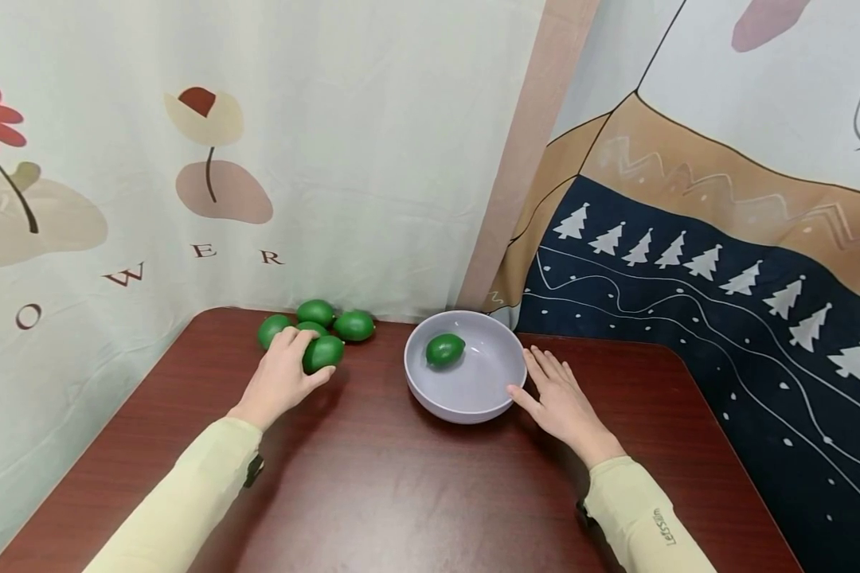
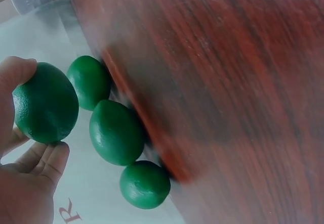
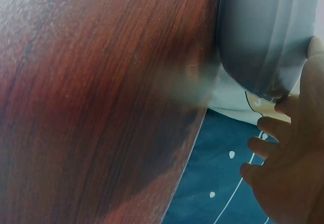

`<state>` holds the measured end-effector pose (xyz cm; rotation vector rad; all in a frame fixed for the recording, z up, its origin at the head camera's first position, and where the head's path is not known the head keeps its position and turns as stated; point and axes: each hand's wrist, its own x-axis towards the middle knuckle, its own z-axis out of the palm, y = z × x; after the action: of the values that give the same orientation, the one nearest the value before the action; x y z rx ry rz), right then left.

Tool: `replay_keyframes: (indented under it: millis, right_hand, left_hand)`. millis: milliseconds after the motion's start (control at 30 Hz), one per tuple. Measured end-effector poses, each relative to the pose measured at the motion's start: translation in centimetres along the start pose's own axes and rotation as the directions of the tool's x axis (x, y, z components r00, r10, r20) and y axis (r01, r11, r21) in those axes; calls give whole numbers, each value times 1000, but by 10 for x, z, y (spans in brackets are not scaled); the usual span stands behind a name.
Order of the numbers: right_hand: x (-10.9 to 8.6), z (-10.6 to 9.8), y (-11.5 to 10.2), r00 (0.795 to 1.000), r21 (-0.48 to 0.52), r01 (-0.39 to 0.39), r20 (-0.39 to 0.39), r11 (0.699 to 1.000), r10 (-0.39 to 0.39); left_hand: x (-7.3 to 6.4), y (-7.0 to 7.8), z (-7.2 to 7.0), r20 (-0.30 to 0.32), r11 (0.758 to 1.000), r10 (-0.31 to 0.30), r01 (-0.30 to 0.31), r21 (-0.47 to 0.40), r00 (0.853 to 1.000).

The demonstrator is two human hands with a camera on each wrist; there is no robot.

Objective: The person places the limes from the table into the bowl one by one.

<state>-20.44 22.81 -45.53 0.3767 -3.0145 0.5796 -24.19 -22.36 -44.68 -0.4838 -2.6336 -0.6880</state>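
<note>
In the head view my left hand point(image 1: 278, 380) pinches a green lime point(image 1: 323, 355) between thumb and fingers, on the left side of the table. The left wrist view shows this lime point(image 2: 46, 102) lifted up beside three others, the middle one point(image 2: 117, 133) nearest. Behind it in the head view lie more limes, among them one at the right point(image 1: 354, 325) and one at the back point(image 1: 315, 311). A pale lilac bowl point(image 1: 466, 406) stands at centre with one lime point(image 1: 445, 350) inside. My right hand point(image 1: 564, 407), fingers extended, touches the bowl's right side.
The dark red-brown wooden table point(image 1: 373, 493) ends at a back edge close behind the limes and bowl. A pale curtain point(image 1: 373, 159) with printed flowers hangs behind it. To the right hangs a dark blue cloth point(image 1: 616, 302) with white trees.
</note>
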Motion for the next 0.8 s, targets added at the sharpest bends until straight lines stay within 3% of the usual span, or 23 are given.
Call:
replay_keyframes:
  millis: [800]
  right_hand:
    - [-1,0,1,1000,-5,-9,4,1000,9]
  left_hand:
    - [10,24,9,-22,997,5,-7,-71,1000]
